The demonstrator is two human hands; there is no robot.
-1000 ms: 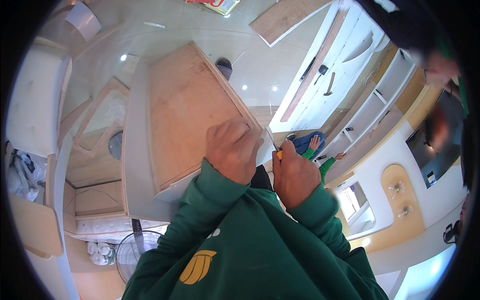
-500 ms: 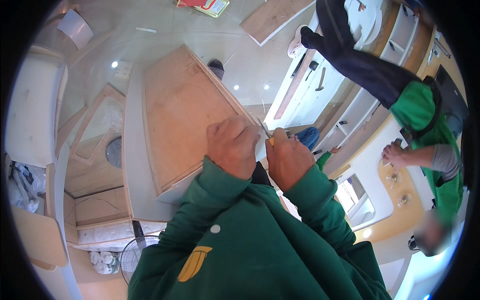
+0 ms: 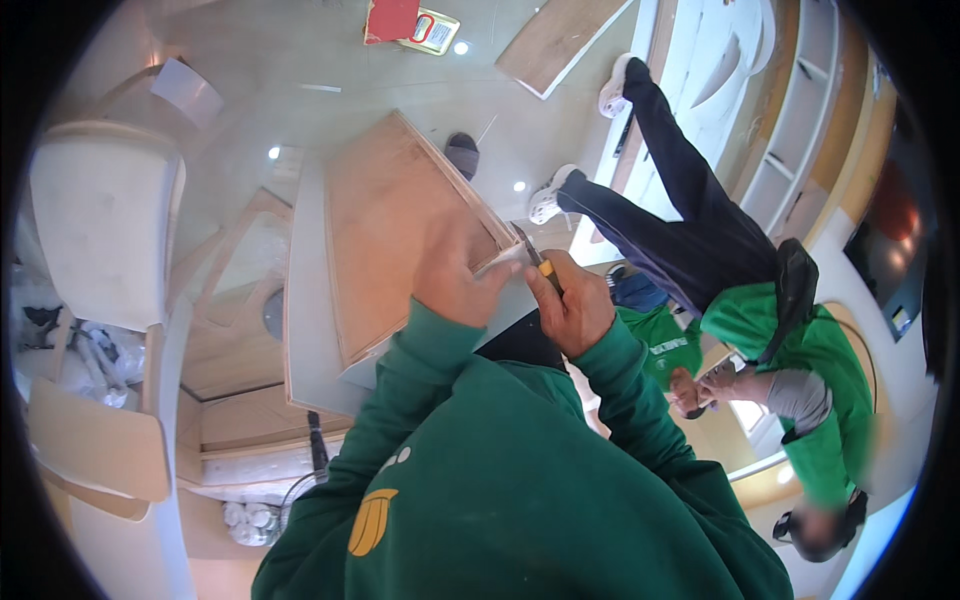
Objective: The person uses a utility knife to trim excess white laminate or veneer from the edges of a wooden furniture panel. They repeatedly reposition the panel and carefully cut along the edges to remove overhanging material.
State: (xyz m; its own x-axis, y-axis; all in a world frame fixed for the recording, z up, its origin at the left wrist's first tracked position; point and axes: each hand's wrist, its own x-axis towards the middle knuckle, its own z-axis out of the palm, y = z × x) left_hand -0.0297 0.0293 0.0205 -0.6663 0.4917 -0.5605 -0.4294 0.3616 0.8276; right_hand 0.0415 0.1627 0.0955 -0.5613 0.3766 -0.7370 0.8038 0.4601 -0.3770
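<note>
A wooden panel [image 3: 390, 230] with a raised rim and pale grey side lies in front of me. My left hand [image 3: 460, 275] is blurred over its right near corner, thumb beside a pale strip [image 3: 496, 262] on the edge; motion hides how its fingers sit. My right hand [image 3: 577, 305] grips a yellow-handled cutting tool [image 3: 547, 271], its metal end pointing up-left at that corner.
A co-worker [image 3: 740, 310] in a green top stands close on my right, another person [image 3: 655, 345] behind. Further round are a white chair [image 3: 100, 230], loose boards [image 3: 550, 45], a slipper [image 3: 462, 155], a red packet [image 3: 390, 20] and shelving [image 3: 790, 130].
The tool and my right hand have tilted more upright; my left hand has blurred with motion. The co-worker has come in from the right, legs and hands now lower in view.
</note>
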